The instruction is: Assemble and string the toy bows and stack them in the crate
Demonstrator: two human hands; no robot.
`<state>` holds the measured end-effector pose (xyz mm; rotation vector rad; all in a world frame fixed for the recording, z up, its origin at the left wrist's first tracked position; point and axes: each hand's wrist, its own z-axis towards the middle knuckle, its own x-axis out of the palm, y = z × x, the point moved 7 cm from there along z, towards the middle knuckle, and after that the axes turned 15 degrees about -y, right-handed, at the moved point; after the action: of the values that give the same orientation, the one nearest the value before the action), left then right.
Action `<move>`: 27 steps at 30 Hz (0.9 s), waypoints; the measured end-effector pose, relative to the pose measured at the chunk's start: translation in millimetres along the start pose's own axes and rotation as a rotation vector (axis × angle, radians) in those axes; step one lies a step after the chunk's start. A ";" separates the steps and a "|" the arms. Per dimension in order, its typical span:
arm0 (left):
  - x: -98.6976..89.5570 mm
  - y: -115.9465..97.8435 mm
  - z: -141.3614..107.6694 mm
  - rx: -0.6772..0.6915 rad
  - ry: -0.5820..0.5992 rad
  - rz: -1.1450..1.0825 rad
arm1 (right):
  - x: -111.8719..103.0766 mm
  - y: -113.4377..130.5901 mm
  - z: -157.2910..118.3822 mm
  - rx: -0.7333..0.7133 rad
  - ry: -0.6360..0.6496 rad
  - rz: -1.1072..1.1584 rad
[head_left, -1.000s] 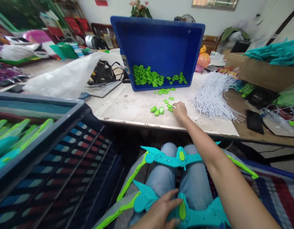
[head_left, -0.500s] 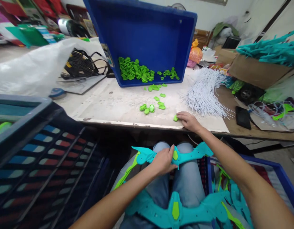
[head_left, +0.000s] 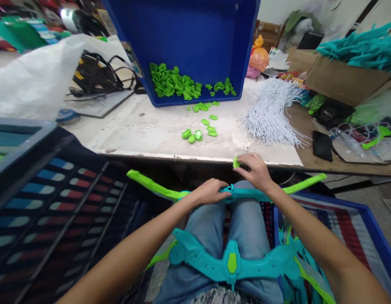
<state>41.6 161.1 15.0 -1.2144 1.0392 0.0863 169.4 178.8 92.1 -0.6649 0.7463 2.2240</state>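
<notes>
My left hand [head_left: 211, 191] is closed around the middle of a turquoise toy bow [head_left: 250, 194] with bright green limbs, held above my knees and seen nearly edge-on. Pinched in the fingers of my right hand [head_left: 255, 169] is a small green plastic piece [head_left: 236, 162], just over the bow's centre at the table's front edge. A second turquoise toy bow [head_left: 211, 268] lies across my lap, a green six-sided piece [head_left: 232, 262] set in its middle. On the table, loose green pieces [head_left: 198, 135] lie in front of a tilted blue bin [head_left: 195, 46].
Many more green pieces [head_left: 174, 82] are heaped in the bin. White cords [head_left: 273, 112] lie at the table's right, near a cardboard box [head_left: 344, 80] of turquoise parts. A dark slatted crate [head_left: 65, 207] stands at my left; a blue crate [head_left: 366, 219] with bow parts is at my right.
My right hand has lifted the green piece off the table and brought it back toward the bow. My left hand has rotated the held bow from face-up to nearly edge-on.
</notes>
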 end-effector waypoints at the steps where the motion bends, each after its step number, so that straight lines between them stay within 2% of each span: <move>1: -0.8 5.6 4.4 -0.016 0.021 -0.038 | -9.9 9.4 -16.2 -0.032 -0.044 0.027; 4: 3.9 19.9 16.2 -0.036 0.072 -0.143 | -19.6 35.0 -64.1 -0.130 -0.061 0.020; 8: 13.7 28.0 22.5 -0.044 0.102 -0.237 | -5.0 53.5 -100.9 -0.217 -0.028 -0.007; 14: 15.0 27.4 20.7 -0.059 0.077 -0.281 | 9.1 62.3 -106.3 -0.239 -0.079 -0.064; 22: 12.6 20.7 15.5 -0.005 0.140 -0.302 | 8.0 59.5 -111.1 -0.067 -0.176 -0.041; 27: 15.2 26.0 15.9 -0.043 0.027 -0.146 | 18.3 44.9 -111.5 0.097 -0.111 -0.021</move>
<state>45.2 177.4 -14.7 -1.3301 0.9726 -0.0214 151.5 85.5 16.2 -0.4951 0.7818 2.1708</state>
